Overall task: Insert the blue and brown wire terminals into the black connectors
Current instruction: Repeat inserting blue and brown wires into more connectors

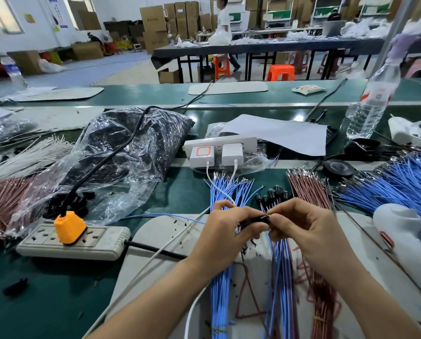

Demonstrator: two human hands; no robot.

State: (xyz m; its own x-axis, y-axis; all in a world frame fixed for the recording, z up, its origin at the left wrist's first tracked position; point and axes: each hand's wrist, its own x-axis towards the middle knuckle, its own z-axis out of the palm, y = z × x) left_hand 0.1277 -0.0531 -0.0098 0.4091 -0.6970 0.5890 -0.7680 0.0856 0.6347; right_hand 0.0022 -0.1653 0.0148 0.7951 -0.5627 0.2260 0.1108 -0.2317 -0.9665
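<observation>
While my left hand [226, 226] grips the small, light black connector [259, 219] above the grey mat [160, 231] at the worktop's near edge, my right hand [309, 223] pinches a thin, floppy wire just behind its wire terminal [267, 214], where it seems stiff enough to push.

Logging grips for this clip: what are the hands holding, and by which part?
The left hand grips a black connector by its body; the right hand pinches a wire end at its front. Wire colour unclear.
</observation>
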